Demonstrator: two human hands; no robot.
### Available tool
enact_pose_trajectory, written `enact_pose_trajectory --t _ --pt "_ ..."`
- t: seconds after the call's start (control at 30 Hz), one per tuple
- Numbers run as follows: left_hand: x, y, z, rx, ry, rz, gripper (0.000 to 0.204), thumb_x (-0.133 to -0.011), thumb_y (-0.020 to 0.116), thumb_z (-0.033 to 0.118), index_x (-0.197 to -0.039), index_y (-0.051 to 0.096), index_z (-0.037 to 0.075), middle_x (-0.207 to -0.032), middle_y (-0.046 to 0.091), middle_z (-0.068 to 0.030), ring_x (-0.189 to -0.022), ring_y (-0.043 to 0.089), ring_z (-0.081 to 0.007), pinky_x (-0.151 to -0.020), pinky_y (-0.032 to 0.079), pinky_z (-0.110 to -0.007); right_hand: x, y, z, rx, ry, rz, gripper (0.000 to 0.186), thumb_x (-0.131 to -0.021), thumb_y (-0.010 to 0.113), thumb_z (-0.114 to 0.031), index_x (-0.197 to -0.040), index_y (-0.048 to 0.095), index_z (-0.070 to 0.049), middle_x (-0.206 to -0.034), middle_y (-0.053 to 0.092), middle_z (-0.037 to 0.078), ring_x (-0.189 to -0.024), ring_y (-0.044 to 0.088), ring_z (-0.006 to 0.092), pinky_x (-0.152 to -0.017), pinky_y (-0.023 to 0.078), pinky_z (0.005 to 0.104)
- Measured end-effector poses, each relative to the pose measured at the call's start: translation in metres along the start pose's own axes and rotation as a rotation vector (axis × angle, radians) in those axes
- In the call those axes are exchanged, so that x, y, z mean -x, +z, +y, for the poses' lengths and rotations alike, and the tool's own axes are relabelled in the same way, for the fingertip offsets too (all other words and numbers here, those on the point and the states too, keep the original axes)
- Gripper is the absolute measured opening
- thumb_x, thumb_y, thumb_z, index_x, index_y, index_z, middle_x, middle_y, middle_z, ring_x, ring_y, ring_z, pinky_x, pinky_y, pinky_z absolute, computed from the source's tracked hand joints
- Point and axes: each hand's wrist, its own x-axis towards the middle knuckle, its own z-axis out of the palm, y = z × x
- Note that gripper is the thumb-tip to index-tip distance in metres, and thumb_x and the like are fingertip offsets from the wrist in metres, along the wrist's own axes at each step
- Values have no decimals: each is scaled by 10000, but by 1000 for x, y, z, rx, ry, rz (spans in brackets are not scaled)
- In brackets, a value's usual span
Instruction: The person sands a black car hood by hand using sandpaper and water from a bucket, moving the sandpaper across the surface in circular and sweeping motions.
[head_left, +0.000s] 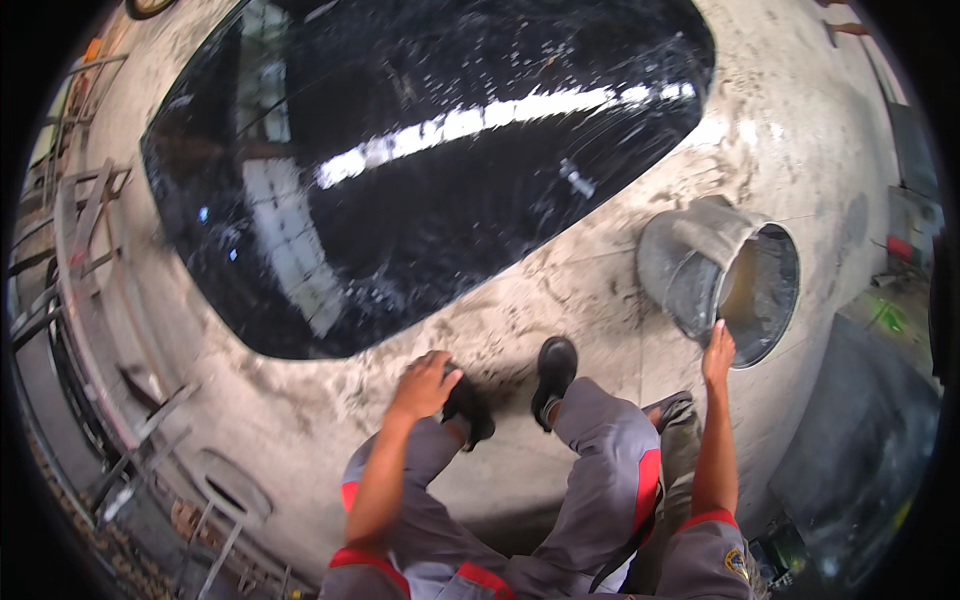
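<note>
My right hand (pixel 718 352) is closed on the near rim of a worn grey bucket (pixel 683 262), which lies tilted on its side with its mouth to the right. Some brownish colour shows inside it. Above my left shoe (pixel 467 405), my left hand (pixel 425 385) hangs with bent, loosely parted fingers and nothing visible in it. Ahead of my feet spreads a large, glossy black area (pixel 450 210) with rounded corners, mirroring bright strips of light. Whether it is liquid or a smooth sheet, I cannot tell.
Pale, stained floor (pixel 590 290) surrounds the black area. A sandalled foot (pixel 672 408) of another person is beside my right leg. Metal frames (pixel 85 240) stand along the left. A dark sheet-like surface (pixel 850 440) lies at the right, with a red object (pixel 900 248) beyond it.
</note>
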Motion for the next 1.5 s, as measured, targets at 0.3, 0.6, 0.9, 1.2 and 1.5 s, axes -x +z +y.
enact_pose_trajectory --t 0.3,0.6,0.9,1.2,1.5 --pt "137 76 18 369 -266 -97 415 -1012 644 309 -1321 589 39 -1250 686 -205 -1149 676 -337 -981 523 -423 -9 -15 -49 168 46 -183 664 -920 618 -637 -1266 689 -75 -1159 705 270 -1137 639 487 -978 484 539" --pt "258 22 -101 417 -582 110 374 -1042 618 274 -1310 589 14 -1205 700 -187 -1072 693 -267 -930 550 -378 -20 5 -21 267 104 -64 667 -861 695 -674 -1015 737 -27 -977 734 266 -1004 690 484 -890 517 531" --pt "285 -42 -204 252 -615 -119 391 -1037 618 299 -1299 604 10 -1195 708 -197 -1091 697 -305 -941 550 -397 27 35 -49 224 177 -39 751 -852 648 -748 -999 730 -16 -998 731 275 -1056 665 501 -932 498 539" --pt "247 -139 -281 127 -531 -147 402 -1034 614 350 -1284 625 36 -1184 715 -177 -1129 687 -282 -949 542 -395 160 94 -114 255 313 -114 729 -883 596 -750 -1030 734 -50 -1029 732 259 -1021 675 500 -898 509 544" --pt "269 -145 -331 94 -536 -239 399 -1026 611 330 -1283 625 25 -1169 712 -180 -1092 690 -270 -958 532 -375 313 138 -215 46 394 -208 684 -1004 386 -679 -1285 706 -144 -1131 712 269 -1098 641 507 -961 483 561"
